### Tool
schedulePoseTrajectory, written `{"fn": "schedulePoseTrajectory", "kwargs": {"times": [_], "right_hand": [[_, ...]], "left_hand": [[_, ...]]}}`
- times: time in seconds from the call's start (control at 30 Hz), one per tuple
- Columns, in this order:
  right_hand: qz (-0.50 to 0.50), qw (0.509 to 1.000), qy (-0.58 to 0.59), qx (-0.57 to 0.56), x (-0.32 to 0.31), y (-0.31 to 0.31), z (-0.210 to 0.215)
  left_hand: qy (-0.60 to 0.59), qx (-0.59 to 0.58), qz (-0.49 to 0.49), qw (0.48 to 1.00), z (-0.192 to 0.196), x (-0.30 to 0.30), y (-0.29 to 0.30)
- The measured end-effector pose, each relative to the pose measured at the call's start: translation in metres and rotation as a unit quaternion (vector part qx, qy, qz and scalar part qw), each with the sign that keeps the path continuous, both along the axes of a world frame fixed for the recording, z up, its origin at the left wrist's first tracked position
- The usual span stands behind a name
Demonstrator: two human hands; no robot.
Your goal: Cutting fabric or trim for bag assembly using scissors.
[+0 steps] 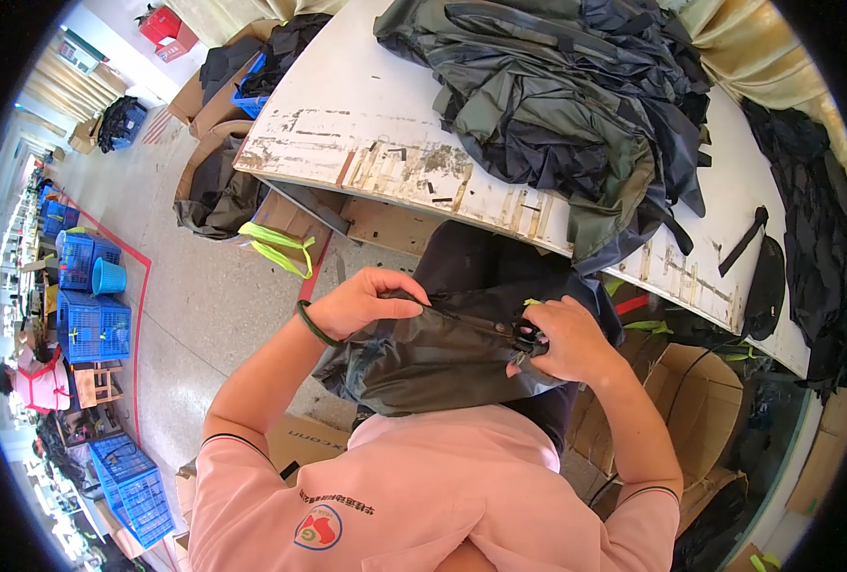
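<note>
Across my lap lies a dark olive sewn fabric piece (409, 367) with a black edge band, bunched in soft folds. My left hand (371, 300) pinches the upper left end of that band between thumb and fingers. At the other end, my right hand (571, 341) is closed around a small black object (528, 334) pressed against the fabric. A bit of yellow-green shows by its fingertips. The kind of the black object is hidden by the fingers. Between both hands the band runs fairly straight, with a small round spot on it.
Ahead stands a worn white table (347, 114) with a heap of olive and black fabric pieces (557, 105). A black strapped piece (765, 276) lies at its right. Open cardboard boxes (695, 400) stand right, a fabric-filled box (218, 186) left. Blue crates (94, 324) line the far left.
</note>
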State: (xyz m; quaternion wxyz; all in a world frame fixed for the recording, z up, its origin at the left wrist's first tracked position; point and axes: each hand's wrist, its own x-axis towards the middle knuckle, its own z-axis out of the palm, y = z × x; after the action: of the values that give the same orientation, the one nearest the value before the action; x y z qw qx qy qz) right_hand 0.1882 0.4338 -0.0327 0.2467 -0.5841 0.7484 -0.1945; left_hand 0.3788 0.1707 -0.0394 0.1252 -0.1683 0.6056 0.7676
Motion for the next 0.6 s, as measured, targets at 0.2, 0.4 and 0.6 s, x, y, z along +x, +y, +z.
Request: {"fn": "schedulePoseTrajectory", "kwargs": {"times": [0.2, 0.4, 0.6], "right_hand": [[0.005, 0.998, 0.025, -0.055, -0.001, 0.001, -0.014], [-0.007, 0.997, 0.023, -0.067, 0.002, -0.007, 0.003], [0.007, 1.000, 0.004, -0.028, 0.004, -0.013, 0.009]], "left_hand": [[0.005, 0.004, 0.003, 1.000, -0.001, 0.000, -0.003], [0.002, 0.009, 0.004, 1.000, 0.002, 0.002, -0.002], [0.008, 0.007, 0.002, 1.000, 0.005, 0.003, -0.001]]}}
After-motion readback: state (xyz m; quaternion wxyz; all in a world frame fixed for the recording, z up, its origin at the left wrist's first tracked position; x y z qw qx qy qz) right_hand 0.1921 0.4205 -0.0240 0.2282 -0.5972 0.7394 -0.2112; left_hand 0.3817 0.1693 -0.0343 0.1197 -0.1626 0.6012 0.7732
